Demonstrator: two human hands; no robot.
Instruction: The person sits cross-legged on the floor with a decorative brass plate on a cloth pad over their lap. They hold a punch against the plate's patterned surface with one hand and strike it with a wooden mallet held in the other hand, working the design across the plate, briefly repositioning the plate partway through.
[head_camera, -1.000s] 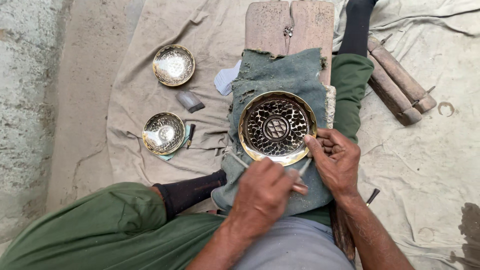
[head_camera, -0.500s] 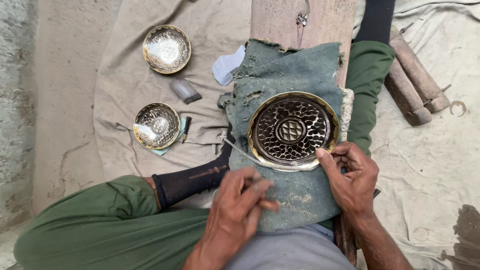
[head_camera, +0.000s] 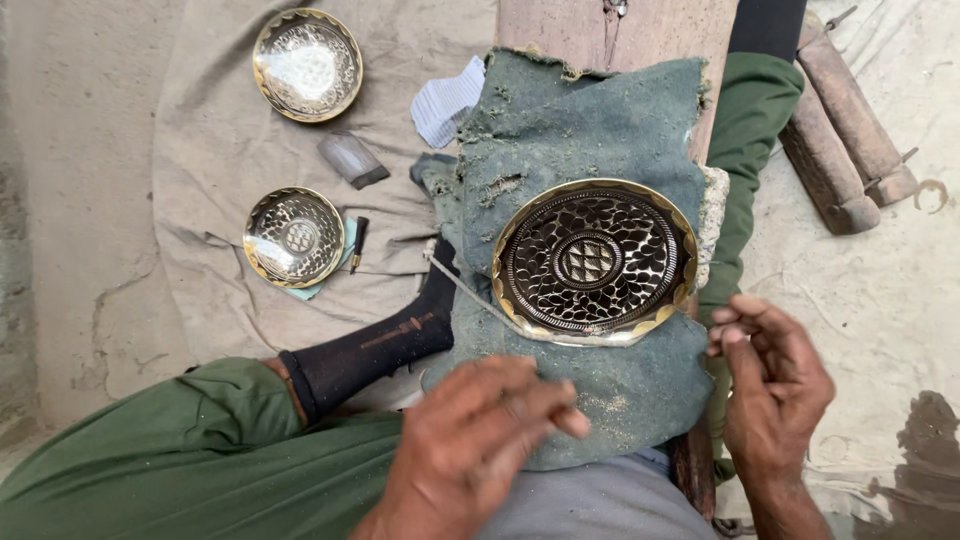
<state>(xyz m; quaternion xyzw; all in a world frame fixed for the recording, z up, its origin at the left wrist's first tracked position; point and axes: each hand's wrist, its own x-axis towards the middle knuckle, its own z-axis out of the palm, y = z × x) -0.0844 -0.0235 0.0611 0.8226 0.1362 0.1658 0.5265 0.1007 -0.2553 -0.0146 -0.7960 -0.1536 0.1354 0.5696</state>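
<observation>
Brass plate (head_camera: 592, 262), round and engraved, lies flat on a worn green cloth (head_camera: 590, 120) draped over a wooden block (head_camera: 580, 25) across the person's lap. Its rim is bright gold with a scalloped edge toward the person; the inner field is dark, cut with a net of petal-like cells around a small cross-hatched centre disc.

A thin metal rod (head_camera: 470, 292) lies slanting on the cloth and meets the plate's near-left rim. Just below the plate, the left hand (head_camera: 480, 440) hovers over the cloth with fingers loosely extended and holding nothing that shows. To the plate's lower right, the right hand (head_camera: 775, 385) has its fingers curled in toward the thumb; whether something small is pinched there I cannot tell. Neither hand touches the plate.

To work such a piece well, I judge the plate should sit steady on the padding, one hand bracing the rim while the other guides the tool along the cut lines.

Left of the plate, on a beige sheet, sit two small brass bowls (head_camera: 294, 236), the farther one (head_camera: 307, 65) brighter, with a grey metal piece (head_camera: 352, 158) between them. Right of the plate, two wooden handles (head_camera: 845, 125) lie side by side.
</observation>
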